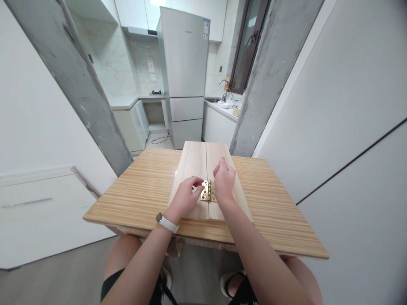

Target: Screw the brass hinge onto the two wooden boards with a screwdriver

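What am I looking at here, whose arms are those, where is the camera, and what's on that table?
There is no machine here: the arms belong to a person, and the single picture comes from a camera worn on their head, looking forward and down. That is why the arms reach in from the bottom edge and the walls look bent.

In front of them stands a striped light wooden table. On it lie two pale wooden boards side by side, meeting along a straight seam. A small brass hinge lies across that seam near the person.

The left hand, with a white wristband on its wrist, touches the hinge's left side with its fingertips. The right hand rests on the hinge's right side. Neither lifts it. Behind is a kitchen with a white refrigerator.
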Available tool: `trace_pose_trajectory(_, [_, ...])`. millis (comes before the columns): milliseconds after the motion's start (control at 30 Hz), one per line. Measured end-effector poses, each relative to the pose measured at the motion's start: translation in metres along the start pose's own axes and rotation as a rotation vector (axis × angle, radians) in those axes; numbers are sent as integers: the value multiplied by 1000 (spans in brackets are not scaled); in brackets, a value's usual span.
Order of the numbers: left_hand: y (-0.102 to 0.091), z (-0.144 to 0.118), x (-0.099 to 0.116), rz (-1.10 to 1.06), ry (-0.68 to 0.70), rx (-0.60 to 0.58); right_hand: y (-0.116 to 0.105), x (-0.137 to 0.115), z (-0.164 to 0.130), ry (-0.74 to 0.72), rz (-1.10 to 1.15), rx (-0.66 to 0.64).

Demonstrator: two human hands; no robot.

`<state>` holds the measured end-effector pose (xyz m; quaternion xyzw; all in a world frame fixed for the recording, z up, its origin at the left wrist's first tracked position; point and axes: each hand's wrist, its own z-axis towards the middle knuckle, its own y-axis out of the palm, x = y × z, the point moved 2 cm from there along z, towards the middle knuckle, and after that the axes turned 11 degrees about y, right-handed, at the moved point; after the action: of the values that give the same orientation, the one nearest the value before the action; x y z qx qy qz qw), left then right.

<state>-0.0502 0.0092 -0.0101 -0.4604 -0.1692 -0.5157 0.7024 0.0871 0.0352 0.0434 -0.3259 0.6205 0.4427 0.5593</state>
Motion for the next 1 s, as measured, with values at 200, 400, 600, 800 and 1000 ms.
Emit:
trace_pose_trajectory(200, [5,27,24,-196,70,-135,-6,-6,10,53,-39,-122])
trace_pose_trajectory(400, [27,45,20,-368,121,-192,-16,-13,33,199,-32,-867])
trace_pose_trajectory(600, [41,47,16,-454,86,-149,-26,-12,41,163,77,-808])
trace_pose_trajectory(800, [40,44,17,-384,104,-121,-24,-11,10,-57,-4,-240])
trace_pose_trajectory(1000, [33,41,12,-110,86,-114,1,-20,-24,-110,-88,67])
